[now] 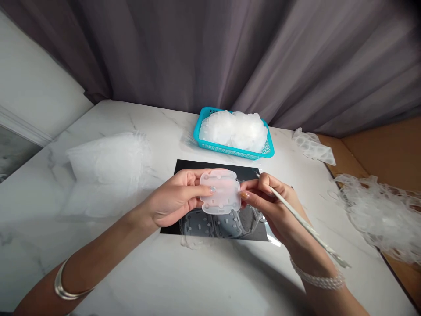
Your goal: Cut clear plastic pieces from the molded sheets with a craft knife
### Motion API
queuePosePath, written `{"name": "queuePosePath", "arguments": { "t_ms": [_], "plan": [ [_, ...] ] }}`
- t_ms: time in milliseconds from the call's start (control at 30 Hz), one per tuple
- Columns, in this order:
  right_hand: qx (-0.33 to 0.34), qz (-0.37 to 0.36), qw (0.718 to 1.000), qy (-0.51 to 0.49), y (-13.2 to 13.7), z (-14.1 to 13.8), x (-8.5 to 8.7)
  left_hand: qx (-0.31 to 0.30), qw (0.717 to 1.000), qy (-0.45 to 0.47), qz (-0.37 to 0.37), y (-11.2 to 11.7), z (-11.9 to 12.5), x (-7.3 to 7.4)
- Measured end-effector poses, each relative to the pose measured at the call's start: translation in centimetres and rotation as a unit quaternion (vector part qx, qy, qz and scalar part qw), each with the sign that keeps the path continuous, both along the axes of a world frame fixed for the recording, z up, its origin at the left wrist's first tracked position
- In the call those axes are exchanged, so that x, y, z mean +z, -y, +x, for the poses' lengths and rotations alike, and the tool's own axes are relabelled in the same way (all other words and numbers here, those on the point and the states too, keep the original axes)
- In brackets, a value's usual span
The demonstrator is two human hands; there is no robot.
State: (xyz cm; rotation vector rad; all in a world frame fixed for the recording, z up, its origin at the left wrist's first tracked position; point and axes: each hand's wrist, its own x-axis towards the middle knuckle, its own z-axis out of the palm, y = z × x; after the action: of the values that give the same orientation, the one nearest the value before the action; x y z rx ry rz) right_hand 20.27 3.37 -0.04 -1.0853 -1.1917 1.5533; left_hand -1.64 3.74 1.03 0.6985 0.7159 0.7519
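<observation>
Between its thumb and fingers, my left hand (179, 193) grips a translucent, frosted plastic piece (222, 199) with a wavy outline and small holes and slots. My right hand (271, 197) pinches or touches that piece's right edge with thumb and finger. A slim off-white stick-like tool (304, 221) is also held in my right hand, its thin end pointing away from me and its thicker end over the wrist. Beneath both hands lies a black mat (253, 226), bearing a clear plastic sheet (197, 224) with similar perforated shapes. My hands partly cover the mat.
A turquoise basket (230, 152) heaped with white translucent pieces (233, 129) stands behind the mat. Stacked translucent sheets (105, 171) lie left. At right are a cut-out sheet (314, 147) and a tangled pile of plastic offcuts (381, 217) by a brown cardboard box (388, 151).
</observation>
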Motion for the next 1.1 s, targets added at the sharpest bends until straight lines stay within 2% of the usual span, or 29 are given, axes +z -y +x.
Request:
{"name": "queuePosePath", "arguments": {
  "t_ms": [433, 667, 767, 833, 900, 933, 967, 1033, 1100],
  "plan": [
    [-0.003, 0.001, 1.000, 0.008, 0.2, -0.3, -0.2, 0.006, 1.000, 0.028, -0.011, 0.0, 0.1, 0.3],
    [0.005, -0.024, 1.000, -0.014, 0.4, -0.9, -0.1, 0.005, 0.999, 0.031, -0.009, 0.0, 0.2, 0.3],
    [-0.012, -0.006, 1.000, 0.005, 0.2, -1.0, -0.8, 0.038, 0.999, 0.003, -0.011, -0.4, 0.0, -0.4],
    [-0.067, 0.042, 0.996, 0.041, -0.6, -0.5, -1.3, 0.078, 0.997, -0.010, -0.008, -0.8, -0.3, -1.2],
    [-0.152, 0.125, 0.975, 0.098, -2.1, 0.4, -1.4, 0.105, 0.994, -0.016, -0.002, -1.5, -0.7, -2.0],
    [-0.200, 0.177, 0.955, 0.132, -3.2, 0.9, -1.3, 0.109, 0.994, -0.017, 0.001, -1.7, -0.9, -2.3],
    [-0.245, 0.230, 0.926, 0.172, -4.4, 1.5, -1.2, 0.108, 0.994, -0.018, 0.005, -1.9, -1.1, -2.5],
    [-0.323, 0.319, 0.850, 0.266, -7.1, 2.6, -0.8, 0.098, 0.995, -0.016, 0.015, -2.1, -1.4, -2.6],
    [-0.369, 0.361, 0.785, 0.343, -9.8, 3.3, -0.7, 0.088, 0.996, -0.015, 0.022, -2.0, -1.5, -2.4]
  ]
}}
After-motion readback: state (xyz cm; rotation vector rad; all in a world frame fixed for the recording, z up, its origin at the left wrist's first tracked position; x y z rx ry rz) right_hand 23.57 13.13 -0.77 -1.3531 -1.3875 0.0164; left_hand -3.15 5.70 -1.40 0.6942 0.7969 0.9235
